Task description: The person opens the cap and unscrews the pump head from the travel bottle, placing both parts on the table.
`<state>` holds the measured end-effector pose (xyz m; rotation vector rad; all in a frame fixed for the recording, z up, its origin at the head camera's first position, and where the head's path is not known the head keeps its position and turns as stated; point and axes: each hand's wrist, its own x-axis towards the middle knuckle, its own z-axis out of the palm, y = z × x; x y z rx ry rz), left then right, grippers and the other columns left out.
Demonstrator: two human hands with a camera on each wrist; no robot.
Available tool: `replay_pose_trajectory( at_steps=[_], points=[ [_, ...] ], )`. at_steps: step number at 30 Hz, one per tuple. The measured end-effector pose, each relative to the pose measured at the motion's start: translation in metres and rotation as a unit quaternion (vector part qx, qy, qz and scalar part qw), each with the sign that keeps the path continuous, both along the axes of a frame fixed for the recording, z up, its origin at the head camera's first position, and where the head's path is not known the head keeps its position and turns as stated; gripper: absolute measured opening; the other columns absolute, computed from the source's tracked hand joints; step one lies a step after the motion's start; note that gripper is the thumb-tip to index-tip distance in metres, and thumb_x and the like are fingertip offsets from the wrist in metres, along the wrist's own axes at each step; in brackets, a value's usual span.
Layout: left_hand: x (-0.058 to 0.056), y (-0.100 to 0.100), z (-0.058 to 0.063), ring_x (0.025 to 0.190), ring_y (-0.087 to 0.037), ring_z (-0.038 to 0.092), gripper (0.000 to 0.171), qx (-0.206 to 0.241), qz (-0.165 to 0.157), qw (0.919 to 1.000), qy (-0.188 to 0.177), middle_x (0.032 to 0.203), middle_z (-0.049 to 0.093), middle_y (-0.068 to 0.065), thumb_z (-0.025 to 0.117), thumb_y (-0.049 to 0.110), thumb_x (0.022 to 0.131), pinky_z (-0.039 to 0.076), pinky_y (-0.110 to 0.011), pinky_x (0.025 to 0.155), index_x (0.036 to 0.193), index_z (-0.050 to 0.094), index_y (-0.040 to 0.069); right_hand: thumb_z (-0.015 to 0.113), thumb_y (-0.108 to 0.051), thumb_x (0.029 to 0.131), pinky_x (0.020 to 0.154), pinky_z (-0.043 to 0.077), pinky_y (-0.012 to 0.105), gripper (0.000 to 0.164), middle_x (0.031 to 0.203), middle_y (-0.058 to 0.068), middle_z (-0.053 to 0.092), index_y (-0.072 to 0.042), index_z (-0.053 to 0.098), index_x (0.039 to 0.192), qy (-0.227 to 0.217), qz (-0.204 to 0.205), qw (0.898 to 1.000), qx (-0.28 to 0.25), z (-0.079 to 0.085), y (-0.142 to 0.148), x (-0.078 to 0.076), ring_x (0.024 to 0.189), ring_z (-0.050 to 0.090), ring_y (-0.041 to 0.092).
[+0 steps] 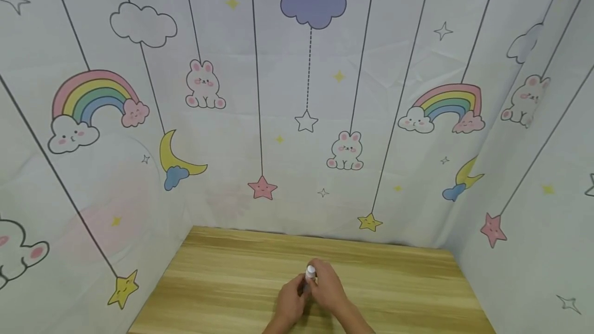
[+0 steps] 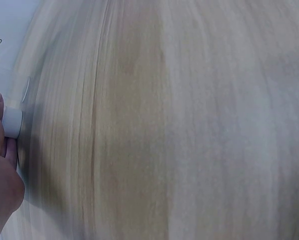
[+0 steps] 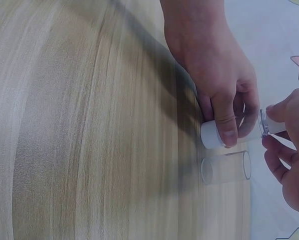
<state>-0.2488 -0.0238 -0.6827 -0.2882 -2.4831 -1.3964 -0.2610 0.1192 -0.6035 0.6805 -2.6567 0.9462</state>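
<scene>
A small clear bottle with a white base point(image 3: 212, 135) stands upright on the wooden tabletop. My left hand point(image 1: 291, 300) grips it low down, thumb across the white base point(image 2: 12, 122) in the left wrist view. At the bottle's top, my right hand point(image 1: 328, 285) pinches a white cap point(image 1: 310, 270) between thumb and fingers. Just below the cap, the clear ringed neck point(image 3: 263, 123) shows in the right wrist view. Beside the bottle stands a clear open-ended cylinder point(image 3: 225, 168), which the hands hide in the head view.
The wood-grain tabletop point(image 1: 223, 282) spreads around both hands. White fabric point(image 1: 287, 159) printed with stars, rabbits and rainbows hangs behind the table and along both sides, meeting its edges.
</scene>
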Motion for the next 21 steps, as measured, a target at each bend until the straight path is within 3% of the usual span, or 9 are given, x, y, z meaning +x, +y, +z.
replay_pose_trajectory(
  at_steps=[6,13,21],
  points=[
    [-0.0009,0.0006,0.0002,0.104,-0.024,0.076,0.032,-0.004,0.001,1.0000,-0.002,0.116,0.079,-0.009,0.082,0.008,0.091,0.063,-0.039,0.088,0.123,0.074,0.012,0.079,0.000,0.090,0.081,0.055,0.042,0.022,0.100,-0.001,0.066,-0.009,0.065,0.104,0.002,-0.003,1.000,0.001,0.0010,-0.0015,0.0001,0.095,0.062,0.021],
    [-0.0001,0.0006,0.0036,0.104,-0.028,0.077,0.028,0.003,-0.004,1.0000,0.007,0.116,0.078,-0.011,0.075,0.003,0.096,0.064,-0.039,0.087,0.123,0.073,0.007,0.076,0.000,0.090,0.082,0.059,0.049,0.033,0.110,0.009,0.069,-0.001,0.064,0.120,-0.003,-0.016,1.000,0.001,0.0052,-0.0070,0.0047,0.100,0.065,0.028],
    [0.0006,0.0001,0.0047,0.101,-0.020,0.075,0.023,-0.006,0.004,0.9999,0.007,0.112,0.079,-0.005,0.075,0.002,0.095,0.063,-0.037,0.084,0.114,0.075,0.014,0.079,-0.013,0.093,0.086,0.058,0.053,0.039,0.121,0.016,0.065,-0.001,0.062,0.126,-0.030,-0.034,0.999,0.007,0.0082,-0.0092,0.0033,0.109,0.064,0.034]
  ],
)
